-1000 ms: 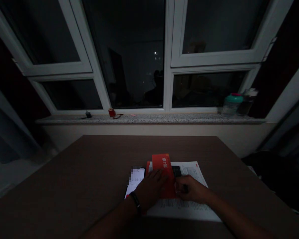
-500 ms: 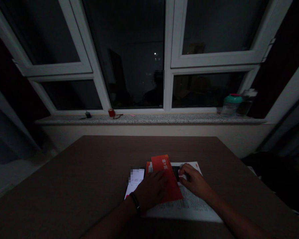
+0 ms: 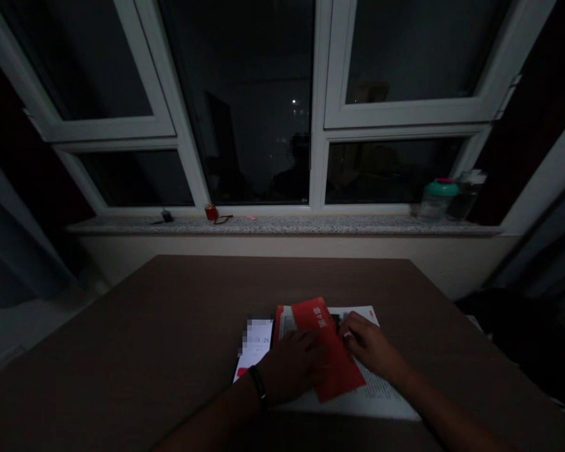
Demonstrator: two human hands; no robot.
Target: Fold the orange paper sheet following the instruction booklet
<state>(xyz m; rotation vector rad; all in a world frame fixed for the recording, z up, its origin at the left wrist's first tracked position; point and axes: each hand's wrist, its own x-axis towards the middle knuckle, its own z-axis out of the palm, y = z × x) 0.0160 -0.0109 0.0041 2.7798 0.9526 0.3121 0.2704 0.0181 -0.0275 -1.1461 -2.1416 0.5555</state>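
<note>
From my head camera, the only view, I looked down at a brown wood-grain table (image 3: 169, 326) set before a white-framed window (image 3: 320, 107). My left hand (image 3: 292, 367) lay flat and relaxed, its fingers extended over the left edge of a flat red rectangular paper packet (image 3: 334, 355), not clenched around it. A black wristband (image 3: 258, 384) circled my left wrist. My right hand (image 3: 371, 345) sat at the packet's upper right edge with its fingers (image 3: 353, 329) curled inward; I cannot tell whether they were pinching anything. The packet, printed with white characters, lay tilted at about 5 o'clock on the tabletop, on a white printed paper sheet (image 3: 388, 402). An orange-red sheet (image 3: 279, 326) poked out beside its upper left edge, and a small black object (image 3: 335, 320) sat just by my right fingertips. Left of the packet, around 6 o'clock, lay a black smartphone (image 3: 254, 348) with a lit screen, partly blurred, just beside my left hand. Beyond the table, at 12 o'clock, ran a speckled stone windowsill (image 3: 282, 226) holding a small red cylinder (image 3: 211, 212) with a thin cord. A small dark object (image 3: 167, 216) stood at 11 o'clock, and a clear jar with a teal lid (image 3: 435, 201) stood at 1 o'clock.
</note>
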